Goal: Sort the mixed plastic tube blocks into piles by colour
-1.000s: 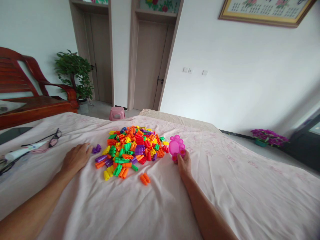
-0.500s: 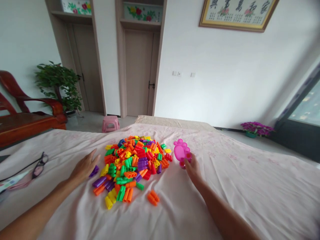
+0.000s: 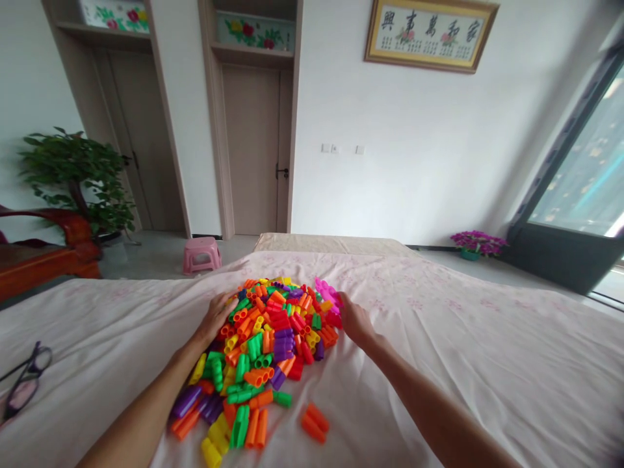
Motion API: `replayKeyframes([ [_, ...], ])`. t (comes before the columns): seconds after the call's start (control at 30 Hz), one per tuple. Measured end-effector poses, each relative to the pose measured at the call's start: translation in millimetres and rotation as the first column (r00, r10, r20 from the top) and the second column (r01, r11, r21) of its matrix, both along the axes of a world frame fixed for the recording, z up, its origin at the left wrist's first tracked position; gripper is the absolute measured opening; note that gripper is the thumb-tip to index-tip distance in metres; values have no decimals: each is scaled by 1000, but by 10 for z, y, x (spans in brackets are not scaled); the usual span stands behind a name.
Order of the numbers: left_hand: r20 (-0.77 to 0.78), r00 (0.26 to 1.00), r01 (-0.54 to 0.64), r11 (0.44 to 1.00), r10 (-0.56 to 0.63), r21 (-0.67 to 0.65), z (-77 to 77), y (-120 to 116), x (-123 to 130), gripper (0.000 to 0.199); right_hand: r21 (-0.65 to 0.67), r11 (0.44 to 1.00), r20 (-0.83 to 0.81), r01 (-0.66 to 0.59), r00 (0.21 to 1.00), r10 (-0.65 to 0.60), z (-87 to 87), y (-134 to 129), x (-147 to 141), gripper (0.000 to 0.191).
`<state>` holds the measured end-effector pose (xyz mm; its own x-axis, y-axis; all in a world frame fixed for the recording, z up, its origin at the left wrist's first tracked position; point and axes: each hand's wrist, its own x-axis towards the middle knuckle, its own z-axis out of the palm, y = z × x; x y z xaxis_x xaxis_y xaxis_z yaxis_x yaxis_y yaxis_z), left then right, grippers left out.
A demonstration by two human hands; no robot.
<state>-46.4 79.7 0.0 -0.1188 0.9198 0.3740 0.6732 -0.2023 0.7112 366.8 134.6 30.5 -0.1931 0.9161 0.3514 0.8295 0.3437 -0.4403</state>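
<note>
A heap of colourful plastic tube blocks (image 3: 273, 325) lies on the pale flowered cloth (image 3: 429, 364). Against the heap's left side rests my left hand (image 3: 217, 318), its fingers spread over the blocks and partly hidden. At the right side, my right hand (image 3: 353, 318) grips a pink paw-shaped piece (image 3: 325, 290), which touches the edge of the heap. An orange block (image 3: 315, 422) lies apart, nearer to me. Purple, green and yellow blocks spread out at the heap's near left.
Eyeglasses (image 3: 29, 380) lie on the cloth at the far left. Beyond the cloth are a pink stool (image 3: 202, 255), a wooden armchair (image 3: 49, 260), a leafy plant (image 3: 73, 175) and purple flowers (image 3: 478, 242) in a green pot.
Both hands have moved inward to the heap, the left one onto its side. The pink piece has come left against the blocks. The camera view has shifted.
</note>
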Motion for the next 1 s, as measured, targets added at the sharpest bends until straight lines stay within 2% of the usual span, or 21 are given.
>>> replayKeyframes([
  [0.1,48,998,47,998,-49,38,61,82,141,53,-11,1000,-74,-14,997,14,-8,-87,-121,38],
  [0.23,141,988,48,997,-55,55,212,180,378,50,-10,999,-112,-47,993,45,-22,-188,-247,39],
  [0.4,230,964,113,988,-134,102,541,243,774,49,-2,998,-65,-68,996,68,4,-280,-341,39],
  [0.6,360,875,298,946,-325,129,963,318,1310,55,16,995,-205,-96,974,98,216,-413,-413,37],
  [0.7,428,814,377,918,-393,125,1177,272,1391,61,9,992,-298,-125,947,122,318,-434,-378,35],
  [0.77,452,798,391,913,-399,115,1271,137,1305,63,-24,994,-388,-105,918,88,337,-398,-285,35],
  [0.83,429,823,376,923,-372,79,1255,-108,1111,61,-95,994,-487,-59,873,6,312,-337,-146,35],
  [0.87,347,877,338,940,-331,42,1189,-272,988,61,-146,988,-533,-43,845,-42,285,-307,-69,35],
  [0.93,102,955,279,960,-277,-8,938,-664,732,66,-246,968,-618,-48,777,-118,216,-267,65,32],
  [1.0,-116,962,249,968,-248,-4,579,-1094,533,80,-298,950,-680,-89,718,-146,141,-266,135,25],
])
